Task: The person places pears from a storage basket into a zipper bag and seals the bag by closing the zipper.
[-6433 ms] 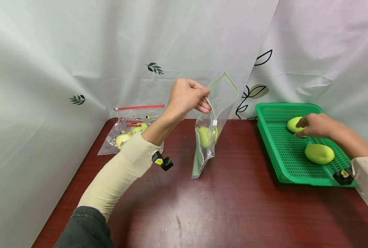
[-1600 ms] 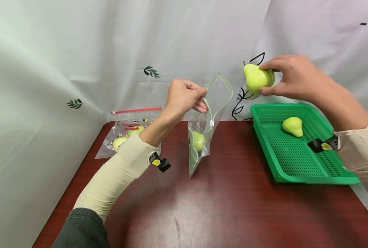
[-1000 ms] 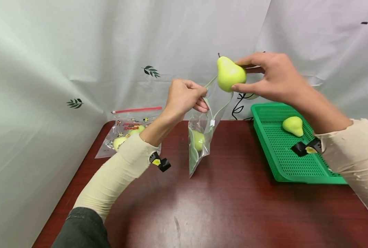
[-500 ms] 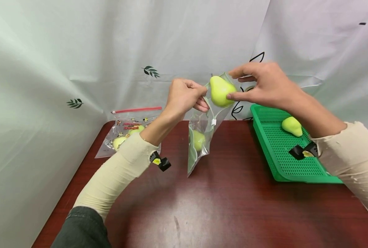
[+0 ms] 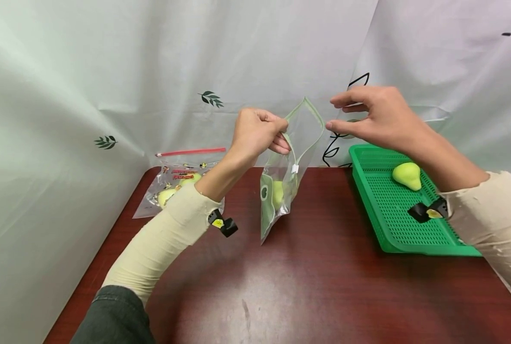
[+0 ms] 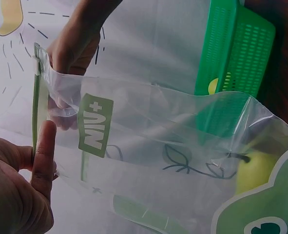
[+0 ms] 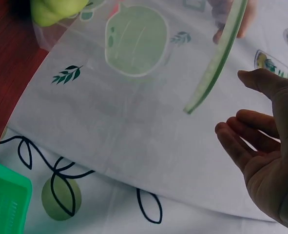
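My left hand (image 5: 261, 134) pinches the green-edged rim of a clear zip bag (image 5: 302, 138), which hangs with its mouth spread and its lower corner at the table. Inside, at the bottom, green fruit (image 5: 277, 193) shows through the plastic; the left wrist view shows a stem on a pear (image 6: 256, 170) there. A white slider (image 5: 295, 168) sits on the bag's zip. To the right of the mouth, my right hand (image 5: 369, 114) is held with thumb and fingers apart and nothing between them. In the right wrist view its fingers (image 7: 251, 129) are loosely bent beside the green rim.
A green plastic basket (image 5: 369, 215) stands on the right of the dark red table (image 5: 324, 286), with one pear (image 5: 407, 176) in it. At the back left lies a second clear bag (image 5: 145, 208) with a red zip and yellow-green fruit inside. White cloth hangs behind.
My right hand has lifted a pear from the basket, brought it left to the bag mouth and let it go into the bag. It has since drawn back slightly right; my left hand stays put.
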Demonstrator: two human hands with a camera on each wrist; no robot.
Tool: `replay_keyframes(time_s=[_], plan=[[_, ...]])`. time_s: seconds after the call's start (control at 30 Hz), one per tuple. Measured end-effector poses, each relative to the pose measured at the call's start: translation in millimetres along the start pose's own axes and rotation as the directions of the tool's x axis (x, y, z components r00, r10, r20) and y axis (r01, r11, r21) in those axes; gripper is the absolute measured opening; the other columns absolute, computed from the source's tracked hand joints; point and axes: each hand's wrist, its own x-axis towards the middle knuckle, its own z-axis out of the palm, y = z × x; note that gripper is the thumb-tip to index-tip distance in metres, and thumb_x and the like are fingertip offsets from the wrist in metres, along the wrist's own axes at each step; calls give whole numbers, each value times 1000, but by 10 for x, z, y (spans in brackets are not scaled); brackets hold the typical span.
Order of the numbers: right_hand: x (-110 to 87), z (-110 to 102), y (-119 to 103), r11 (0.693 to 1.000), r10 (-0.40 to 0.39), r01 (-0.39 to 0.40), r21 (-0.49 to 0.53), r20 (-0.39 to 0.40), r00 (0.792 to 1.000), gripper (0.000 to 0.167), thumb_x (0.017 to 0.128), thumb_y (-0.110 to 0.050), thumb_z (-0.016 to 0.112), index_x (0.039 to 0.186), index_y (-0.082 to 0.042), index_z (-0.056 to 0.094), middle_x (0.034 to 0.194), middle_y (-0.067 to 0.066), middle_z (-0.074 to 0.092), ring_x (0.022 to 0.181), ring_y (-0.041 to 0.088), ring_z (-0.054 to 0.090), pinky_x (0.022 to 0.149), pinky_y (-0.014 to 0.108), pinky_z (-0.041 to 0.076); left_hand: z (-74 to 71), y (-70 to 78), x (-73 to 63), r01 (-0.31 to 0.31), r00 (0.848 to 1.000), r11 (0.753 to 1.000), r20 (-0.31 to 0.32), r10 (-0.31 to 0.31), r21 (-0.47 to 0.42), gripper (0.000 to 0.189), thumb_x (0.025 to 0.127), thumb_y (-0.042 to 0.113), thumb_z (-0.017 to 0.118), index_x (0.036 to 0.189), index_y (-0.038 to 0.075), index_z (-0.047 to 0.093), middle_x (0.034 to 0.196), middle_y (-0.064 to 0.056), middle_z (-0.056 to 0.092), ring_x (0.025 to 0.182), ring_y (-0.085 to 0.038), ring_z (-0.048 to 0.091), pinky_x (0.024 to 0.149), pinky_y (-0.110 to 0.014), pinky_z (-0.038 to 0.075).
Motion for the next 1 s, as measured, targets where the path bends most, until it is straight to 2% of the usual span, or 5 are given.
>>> replay_keyframes(time_s=[0.23,0.57,0.8,0.9,1.0], plan=[[0,-18,225,995,97,-97,-9,-2,995,47,98,-30,90,140,-11,79,142,18,79,129,43,78,88,-7,47,-4,3,-2,-6,1000,1000,5,6,2,22,98,-6,64,110,-18,78,60,-11,75,48,-17,75,58,-39,72],[-50,-75,636,973,232,-231,-20,36,972,50,102,-37,85,140,-6,78,139,25,78,127,46,78,78,-7,45,-2,5,0,-11,1000,1000,-1,11,4,17,97,-6,65,97,-6,82,61,-12,75,48,-18,75,57,-40,72],[-130,-114,936,955,292,-287,-73,72,954,54,103,-41,82,141,-2,76,140,29,77,101,0,81,73,-4,44,-7,-2,-6,-9,1000,1000,3,9,4,16,98,-5,66,99,-7,82,61,-12,75,47,-18,74,56,-40,72],[-158,-119,1041,950,302,-292,-108,89,949,55,104,-40,81,141,1,75,139,30,77,106,11,83,72,-3,42,-6,-8,-9,-14,1000,1000,3,14,-1,16,97,-6,66,99,-8,82,61,-13,75,48,-19,74,57,-40,72],[-188,-119,1129,945,309,-291,-152,114,944,56,104,-38,79,141,4,73,137,31,77,119,38,82,71,2,43,-3,-14,-14,-13,1000,1000,4,13,-5,16,97,-6,66,99,-8,81,61,-13,75,48,-19,75,57,-40,72]])
